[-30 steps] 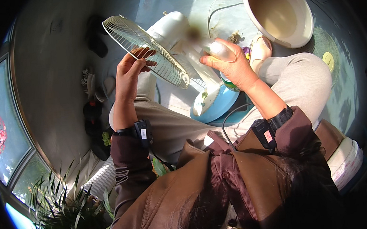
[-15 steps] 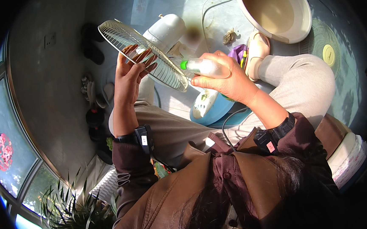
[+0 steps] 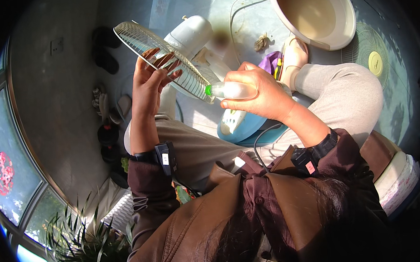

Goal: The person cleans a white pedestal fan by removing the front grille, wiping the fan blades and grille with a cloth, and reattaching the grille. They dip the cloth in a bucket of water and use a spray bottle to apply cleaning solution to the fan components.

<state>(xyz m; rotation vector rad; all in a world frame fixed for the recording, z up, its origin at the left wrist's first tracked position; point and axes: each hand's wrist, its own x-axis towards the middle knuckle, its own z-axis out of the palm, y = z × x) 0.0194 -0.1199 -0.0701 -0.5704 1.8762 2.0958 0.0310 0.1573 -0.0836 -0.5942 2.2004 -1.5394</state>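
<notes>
A wire fan grille [image 3: 194, 78], rounded and pale, stands tilted before me in front of the white fan motor housing [image 3: 191, 35]. My left hand [image 3: 145, 89] grips it at its lower left edge, thumb on the near side and fingers seen through the wires. In my right hand [image 3: 271, 95] is a clear plastic bottle [image 3: 239, 90] with a green cap and something whitish inside. It lies almost level, its cap by the grille's lower right edge; whether they touch I cannot tell. Below the bottle shows the blue and white fan base [image 3: 241, 124], partly hidden by my right hand.
A cream basin [image 3: 348, 21] of murky water stands at the far right. Beside it lies another round grille [image 3: 375, 63] with a yellowish centre. A crumpled rag [image 3: 262, 42], a purple cloth [image 3: 270, 62] and a cable are on the floor. Shoes [image 3: 105, 60] line the left wall.
The bottle's cap end has dropped lower, so the bottle is more level. My right hand has turned slightly with it. The left hand and grille have barely shifted.
</notes>
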